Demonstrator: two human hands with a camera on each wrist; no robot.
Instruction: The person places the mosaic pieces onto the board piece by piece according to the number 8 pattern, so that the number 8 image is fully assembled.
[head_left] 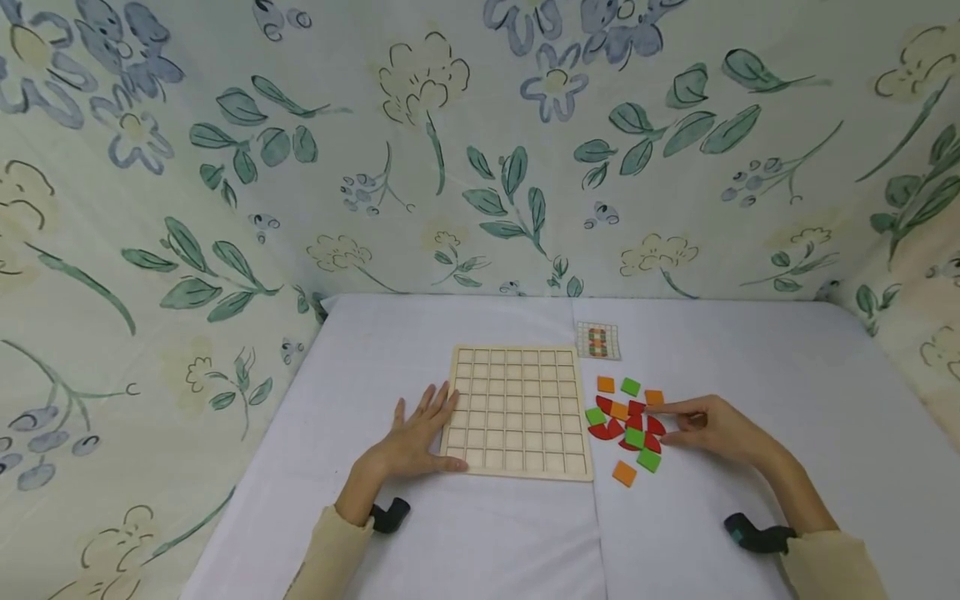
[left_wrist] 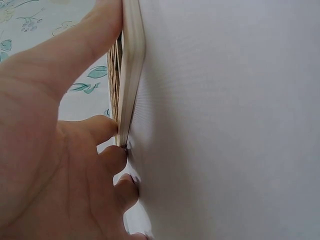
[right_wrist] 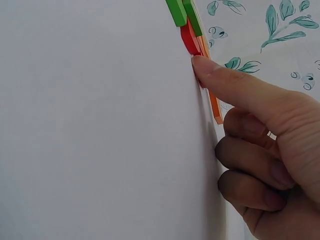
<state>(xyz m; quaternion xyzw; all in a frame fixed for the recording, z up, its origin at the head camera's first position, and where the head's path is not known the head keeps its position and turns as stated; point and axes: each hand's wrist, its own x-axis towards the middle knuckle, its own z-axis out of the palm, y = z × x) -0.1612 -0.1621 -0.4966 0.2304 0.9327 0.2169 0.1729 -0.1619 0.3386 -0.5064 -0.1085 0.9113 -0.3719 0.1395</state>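
Note:
A pale wooden grid board (head_left: 519,412) lies on the table with bare square cells. My left hand (head_left: 412,442) rests at its left side, fingers spread along the edge and thumb on the near left corner; the left wrist view shows the fingertips against the board's side (left_wrist: 132,60). To the right of the board, my right hand (head_left: 723,429) reaches into a loose cluster of red, green and orange pieces. Its index finger and thumb stand apart around a red curved piece (head_left: 656,426). In the right wrist view a fingertip (right_wrist: 204,65) touches a red piece (right_wrist: 190,40), while other fingers curl under.
A small pattern card (head_left: 598,341) lies beyond the pieces by the board's far right corner. Loose orange squares (head_left: 624,473) and green squares (head_left: 648,459) lie around the red ones. A white cloth (head_left: 517,533) covers the table; flowered fabric (head_left: 480,167) hangs behind it.

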